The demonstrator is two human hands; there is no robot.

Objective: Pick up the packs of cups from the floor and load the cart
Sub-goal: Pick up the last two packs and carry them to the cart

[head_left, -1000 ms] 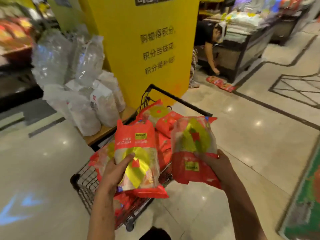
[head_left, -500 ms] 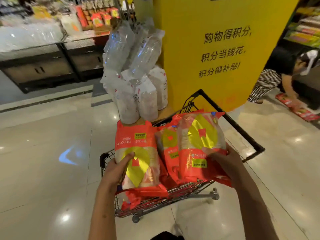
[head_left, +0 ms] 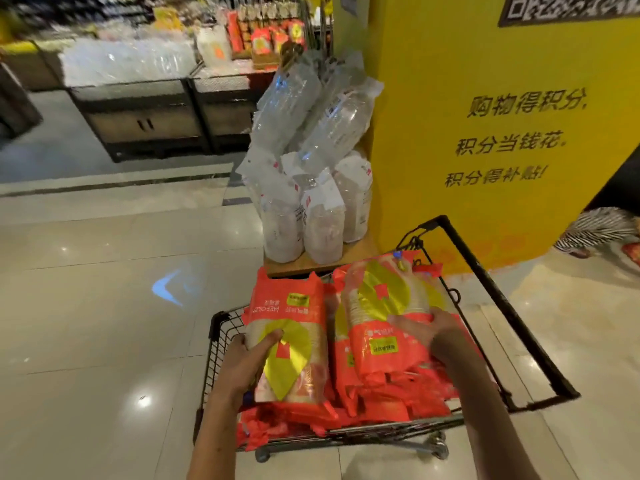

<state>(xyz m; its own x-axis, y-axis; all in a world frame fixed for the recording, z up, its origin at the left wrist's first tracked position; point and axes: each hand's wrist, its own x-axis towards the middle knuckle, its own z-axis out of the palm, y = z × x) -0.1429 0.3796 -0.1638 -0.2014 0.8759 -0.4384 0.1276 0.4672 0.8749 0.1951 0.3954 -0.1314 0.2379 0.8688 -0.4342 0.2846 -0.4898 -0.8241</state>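
Over the cart [head_left: 221, 327], left hand [head_left: 242, 365] grip closed on left pack [head_left: 287, 341], right hand [head_left: 429, 329] clasping right pack [head_left: 384, 313]

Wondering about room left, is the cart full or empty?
Nearly full: red cup packs heap to the cart rim.

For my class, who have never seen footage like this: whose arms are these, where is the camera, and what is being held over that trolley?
There is no machine here. The camera sits on a person's head, looking forward and down at their own arms. The left hand grips one red and yellow pack of cups; the right hand holds a second pack. Both are over a black wire cart already piled with similar packs. Beyond it, clear cup packs stand beside a yellow pillar.
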